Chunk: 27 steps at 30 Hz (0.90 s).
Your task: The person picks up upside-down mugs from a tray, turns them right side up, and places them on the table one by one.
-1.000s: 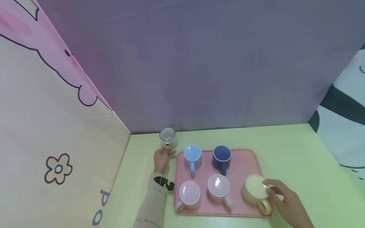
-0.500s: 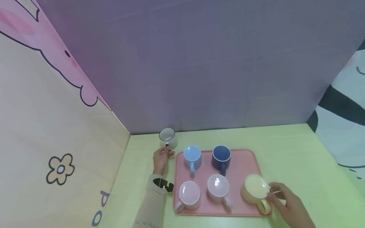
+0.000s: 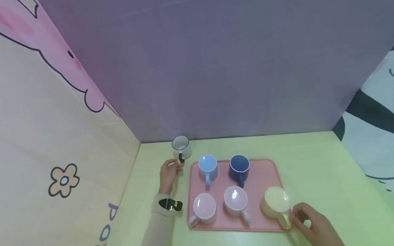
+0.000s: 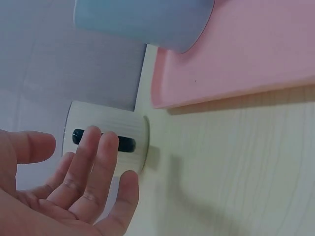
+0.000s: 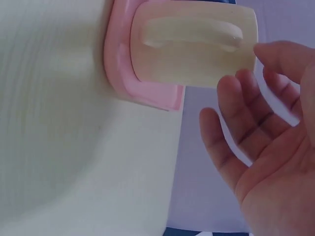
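A white mug (image 3: 185,150) with a dark rim and black handle stands at the back left of the table. My left hand (image 3: 168,175) is just in front of its handle, fingers loosely bent and holding nothing; the left wrist view shows the palm and a gap between thumb and fingers. On the pink tray's right front corner sits a pale yellow mug (image 3: 272,207), its handle pointing toward the front right. Close beside that mug is my right hand (image 3: 314,223). In the right wrist view, its relaxed fingers curve near the mug's rim without gripping; whether a fingertip touches cannot be told.
The pink tray (image 3: 261,174) also carries a light blue mug (image 3: 207,171), a dark blue mug (image 3: 237,172) and two pale pink mugs, left (image 3: 204,212) and middle (image 3: 234,205). A grey-purple wall (image 3: 215,75) stands behind the table, and a patterned panel (image 3: 92,153) at the left.
My left hand has let go of the white mug's handle and drawn back slightly toward the front left. My right hand has moved off the yellow mug's rim, a little right and down.
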{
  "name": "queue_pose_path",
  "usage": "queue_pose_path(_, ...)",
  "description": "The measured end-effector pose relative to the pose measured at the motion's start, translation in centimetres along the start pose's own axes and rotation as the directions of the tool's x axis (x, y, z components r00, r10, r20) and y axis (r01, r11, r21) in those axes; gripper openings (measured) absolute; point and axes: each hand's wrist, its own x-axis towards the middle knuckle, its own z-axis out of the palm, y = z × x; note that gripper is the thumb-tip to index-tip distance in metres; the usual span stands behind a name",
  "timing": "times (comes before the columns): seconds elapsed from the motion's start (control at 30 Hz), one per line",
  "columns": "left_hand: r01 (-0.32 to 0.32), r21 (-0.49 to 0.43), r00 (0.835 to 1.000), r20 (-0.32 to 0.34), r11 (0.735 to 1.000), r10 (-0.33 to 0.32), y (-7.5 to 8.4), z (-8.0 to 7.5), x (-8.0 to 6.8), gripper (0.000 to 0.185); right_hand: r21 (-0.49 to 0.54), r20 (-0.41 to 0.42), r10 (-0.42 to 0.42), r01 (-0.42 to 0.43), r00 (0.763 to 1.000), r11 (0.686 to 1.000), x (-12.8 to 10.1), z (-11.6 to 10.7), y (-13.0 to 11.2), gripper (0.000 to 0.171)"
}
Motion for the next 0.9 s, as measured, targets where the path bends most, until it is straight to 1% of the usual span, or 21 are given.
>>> queue_pose_path(0.07, -0.001, 0.004, 1.0, 0.006, 1.0, 0.001, 0.1, -0.2, -0.1, 0.03, -0.033, 0.007, -0.109, 0.109, 0.994, 0.994, 0.0, -0.2, 0.1, 0.037)
queue_pose_path(0.13, 0.003, 0.013, 1.0, 0.01, 1.0, -0.003, 0.1, -0.4, -0.2, 0.03, -0.038, 0.128, -0.128, 0.134, 0.983, 0.99, 0.3, -0.5, 0.2, 0.035)
queue_pose_path(0.17, 0.004, 0.018, 1.0, 0.011, 1.0, -0.004, 0.1, -0.5, -0.3, 0.03, -0.04, 0.205, -0.12, 0.131, 0.971, 0.991, 0.5, -0.7, 0.3, 0.033)
queue_pose_path(0.2, 0.006, 0.022, 1.0, 0.012, 1.0, -0.006, 0.1, -0.6, -0.3, 0.03, -0.047, 0.285, -0.092, 0.109, 0.954, 0.993, 0.7, -0.9, 0.3, 0.03)
queue_pose_path(0.27, 0.006, 0.031, 1.0, 0.017, 0.999, -0.007, 0.3, -0.7, -0.5, 0.03, -0.091, 0.419, -0.009, 0.052, 0.908, 0.994, 1.1, -1.2, 0.2, 0.026)
queue_pose_path(0.3, 0.008, 0.036, 1.0, 0.022, 0.999, -0.008, 0.3, -0.7, -0.6, 0.031, -0.127, 0.462, 0.035, 0.027, 0.886, 0.991, 1.3, -1.4, 0.0, 0.026)
queue_pose_path(0.37, 0.008, 0.044, 1.0, 0.029, 0.999, -0.009, 0.3, -0.7, -0.7, 0.031, -0.196, 0.459, 0.03, 0.069, 0.888, 0.978, 1.4, -1.3, -0.4, 0.03)
queue_pose_path(0.4, 0.008, 0.046, 0.999, 0.033, 0.999, -0.009, 0.3, -0.7, -0.8, 0.031, -0.229, 0.45, 0.038, 0.073, 0.892, 0.971, 1.5, -1.2, -0.6, 0.032)
queue_pose_path(0.5, 0.01, 0.047, 0.999, 0.038, 0.999, -0.012, 0.0, -0.6, -0.8, 0.032, -0.292, 0.445, 0.125, 0.012, 0.887, 0.956, 1.7, -0.9, -1.3, 0.033)
queue_pose_path(0.57, 0.006, 0.041, 0.999, 0.037, 0.999, -0.008, -0.1, -0.6, -0.8, 0.031, -0.301, 0.462, 0.179, -0.036, 0.869, 0.953, 1.8, -0.7, -1.6, 0.033)
queue_pose_path(0.63, 0.004, 0.034, 0.999, 0.039, 0.999, -0.006, -0.4, -0.5, -0.9, 0.031, -0.301, 0.474, 0.189, -0.043, 0.86, 0.953, 1.9, -0.5, -1.7, 0.032)
queue_pose_path(0.7, 0.006, 0.028, 0.999, 0.044, 1.0, -0.007, -0.5, -0.3, -1.0, 0.031, -0.291, 0.48, 0.127, 0.021, 0.868, 0.956, 1.9, -0.3, -1.6, 0.029)
queue_pose_path(0.77, 0.003, 0.028, 0.999, 0.051, 1.0, -0.004, -0.7, -0.2, -1.1, 0.031, -0.292, 0.481, 0.06, 0.095, 0.875, 0.952, 2.0, -0.1, -1.5, 0.023)
queue_pose_path(0.83, 0.005, 0.036, 0.998, 0.057, 0.999, -0.007, -0.8, -0.1, -1.1, 0.031, -0.309, 0.462, -0.007, 0.168, 0.887, 0.936, 2.0, 0.3, -1.4, 0.02)
queue_pose_path(0.9, 0.005, 0.047, 0.998, 0.063, 0.999, -0.008, -0.9, 0.0, -1.2, 0.032, -0.337, 0.419, -0.085, 0.242, 0.904, 0.91, 2.1, 0.7, -1.4, 0.021)
